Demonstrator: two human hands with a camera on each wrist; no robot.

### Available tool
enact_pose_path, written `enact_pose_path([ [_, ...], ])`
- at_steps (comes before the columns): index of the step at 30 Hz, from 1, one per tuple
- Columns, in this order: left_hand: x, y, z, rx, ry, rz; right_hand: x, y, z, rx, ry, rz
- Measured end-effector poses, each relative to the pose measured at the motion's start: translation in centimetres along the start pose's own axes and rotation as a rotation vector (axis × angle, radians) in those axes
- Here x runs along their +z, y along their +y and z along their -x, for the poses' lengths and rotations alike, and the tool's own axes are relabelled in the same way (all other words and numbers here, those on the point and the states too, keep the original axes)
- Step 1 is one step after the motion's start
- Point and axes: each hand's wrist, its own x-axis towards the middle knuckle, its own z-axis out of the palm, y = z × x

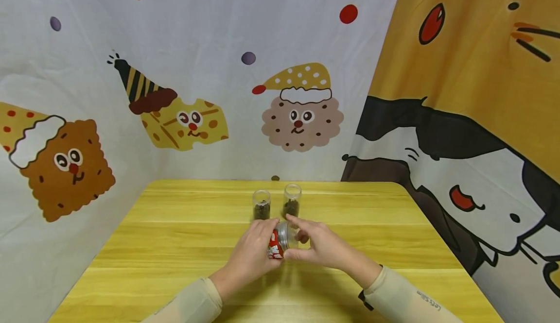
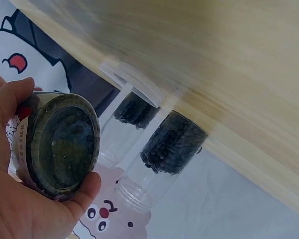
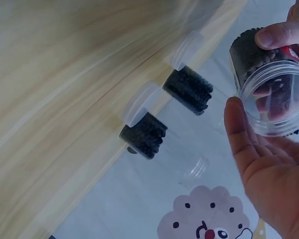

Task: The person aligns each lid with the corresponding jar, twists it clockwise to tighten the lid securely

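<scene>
My left hand (image 1: 253, 246) grips a clear jar (image 1: 275, 246) with a red label, tipped on its side above the table. Its uncapped mouth points right; in the left wrist view, dark contents show through the jar's base (image 2: 67, 147). My right hand (image 1: 325, 246) stays spread at that mouth, palm toward it, fingertips by the threaded rim (image 3: 249, 94). Whether they touch the rim, I cannot tell. Just beyond the hands stand two uncapped clear jars, a left one (image 1: 261, 210) and a right one (image 1: 291, 206), both partly filled with small dark pieces.
Two whitish lids, one (image 3: 140, 104) and another (image 3: 186, 51), lie on the table by the standing jars. The yellow wooden table (image 1: 175, 235) ends at a pale curtain (image 1: 197, 36) with cartoon prints. More printed cloth (image 1: 472, 80) hangs on the right.
</scene>
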Motion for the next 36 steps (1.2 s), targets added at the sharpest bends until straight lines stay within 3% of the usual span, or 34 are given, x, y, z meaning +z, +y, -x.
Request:
enact_pose_path([
  [5,0.12,-0.01,0.05,-0.008,-0.011,-0.003,0.35,-0.19,-0.14,0.07,-0.012,-0.033],
  [11,0.2,-0.02,0.11,-0.014,-0.021,0.001,0.57,-0.09,0.01,0.075,-0.006,-0.036],
  [15,0.15,-0.05,0.23,-0.039,-0.039,0.019,0.55,0.05,0.3,0.019,-0.008,0.013],
  [20,-0.08,-0.18,0.31,-0.062,-0.046,0.043,0.56,0.26,0.41,-0.149,0.019,0.131],
  [24,-0.22,-0.25,0.23,-0.054,-0.044,0.049,0.51,0.37,0.23,-0.226,0.047,0.118],
  [30,-0.14,-0.24,0.15,-0.051,-0.045,0.055,0.27,0.45,0.08,-0.237,0.03,0.069],
  [36,-0.04,-0.19,0.05,-0.049,-0.029,0.065,0.2,0.58,-0.03,-0.217,0.023,0.114],
])
